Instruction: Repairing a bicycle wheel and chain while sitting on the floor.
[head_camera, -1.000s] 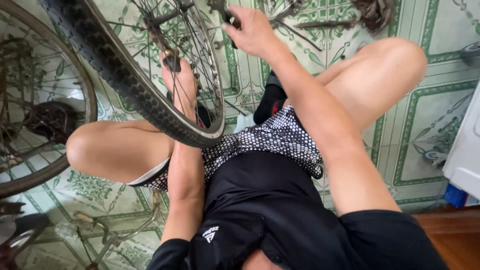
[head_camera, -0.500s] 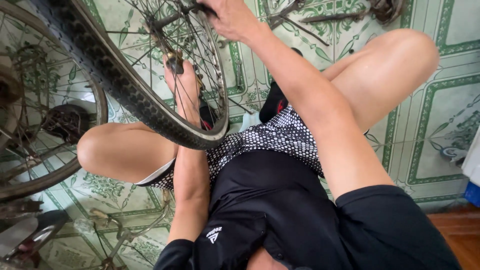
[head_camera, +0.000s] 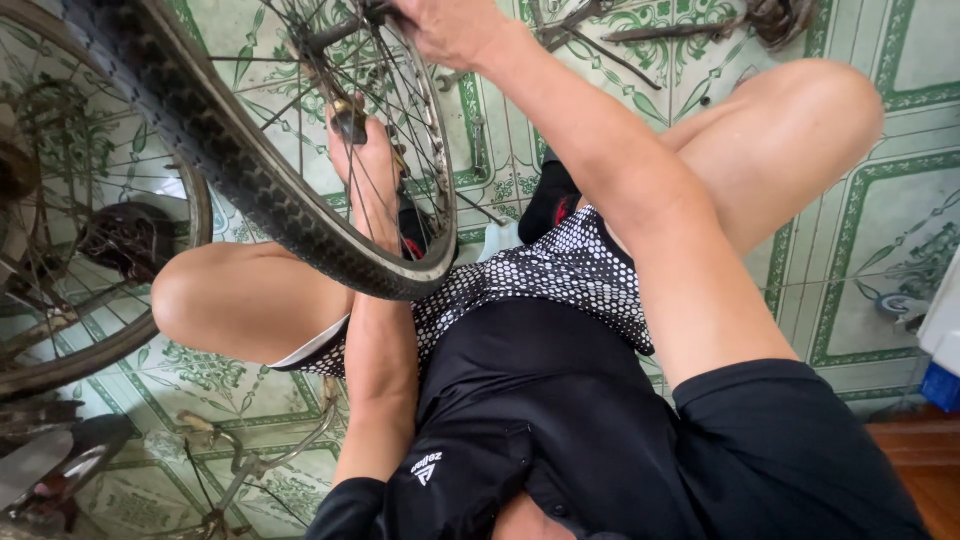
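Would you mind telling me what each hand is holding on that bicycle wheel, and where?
The left hand reaches through the spokes and grips a dark part near the wheel hub. The right hand grasps something at the top edge; what exactly cannot be told.

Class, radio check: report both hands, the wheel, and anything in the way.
Left hand reaches through the spokes, gripping a dark tool. Right hand on the hub area, top edge. Bicycle wheel over the knees. Spokes crowd the left hand.

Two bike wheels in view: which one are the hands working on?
The nearer wheel with the knobby black tyre, in front of the knees. The left hand reaches through its spokes, the right hand is at its hub. The other wheel lies untouched at left.
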